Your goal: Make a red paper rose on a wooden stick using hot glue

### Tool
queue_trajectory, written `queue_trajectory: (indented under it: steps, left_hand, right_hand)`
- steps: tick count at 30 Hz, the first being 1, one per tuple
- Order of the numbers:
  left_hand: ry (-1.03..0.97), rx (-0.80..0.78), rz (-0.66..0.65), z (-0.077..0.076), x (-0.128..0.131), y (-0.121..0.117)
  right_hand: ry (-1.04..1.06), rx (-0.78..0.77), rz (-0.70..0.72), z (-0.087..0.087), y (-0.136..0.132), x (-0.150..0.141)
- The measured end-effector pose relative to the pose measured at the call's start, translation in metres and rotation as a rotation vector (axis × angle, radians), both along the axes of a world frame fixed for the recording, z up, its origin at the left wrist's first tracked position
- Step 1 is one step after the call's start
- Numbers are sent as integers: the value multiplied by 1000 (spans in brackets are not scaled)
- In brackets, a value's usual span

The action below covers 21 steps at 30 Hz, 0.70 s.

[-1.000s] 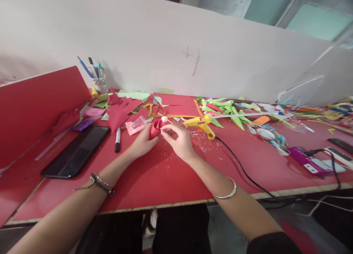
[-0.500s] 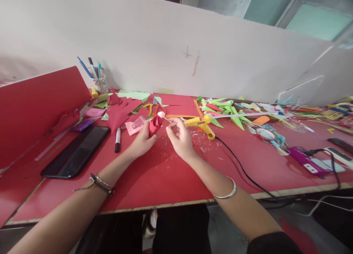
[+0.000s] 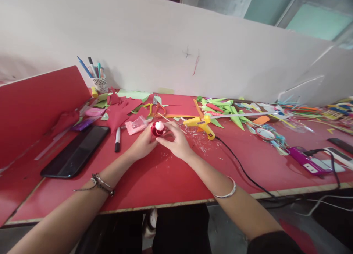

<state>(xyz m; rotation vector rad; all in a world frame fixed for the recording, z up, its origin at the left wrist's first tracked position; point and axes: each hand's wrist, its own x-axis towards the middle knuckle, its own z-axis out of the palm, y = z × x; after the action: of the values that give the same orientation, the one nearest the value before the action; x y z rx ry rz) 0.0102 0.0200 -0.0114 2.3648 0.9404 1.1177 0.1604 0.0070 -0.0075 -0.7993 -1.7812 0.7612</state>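
A rolled red paper cone [image 3: 154,131] with a pale pink ball [image 3: 159,126] in its mouth is between my two hands above the red tabletop. My left hand [image 3: 143,141] is wrapped round the cone's left side. On its right side, my right hand [image 3: 175,140] grips it between thumb and fingers. The ball faces up toward me. Just beyond my right fingers a thin pale stick [image 3: 163,117] shows; whether it touches them I cannot tell. A yellow glue gun [image 3: 202,125] with a long clear glue stick [image 3: 242,115] lies right of my right hand.
Left are a black phone [image 3: 75,151], a marker [image 3: 117,140], a pink packet [image 3: 136,125] and red paper scraps [image 3: 124,112]. Green paper cones [image 3: 226,106] lie behind the glue gun. Its black cord [image 3: 239,165] runs off the front edge. A purple power strip [image 3: 310,161] is at right.
My right hand has moved left from the stick onto the cone. The cone has tipped, so its mouth and the pink ball face me more. My left hand keeps its hold.
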Motion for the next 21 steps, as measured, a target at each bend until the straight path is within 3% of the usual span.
queue_trajectory:
  steps: [11, 21]
  left_hand:
    - [123, 211, 63, -1, -2, 0]
    - [88, 82, 57, 4, -1, -2]
  right_hand:
    - [-149, 140, -83, 9, -5, -1]
    - [-142, 157, -80, 12, -7, 1]
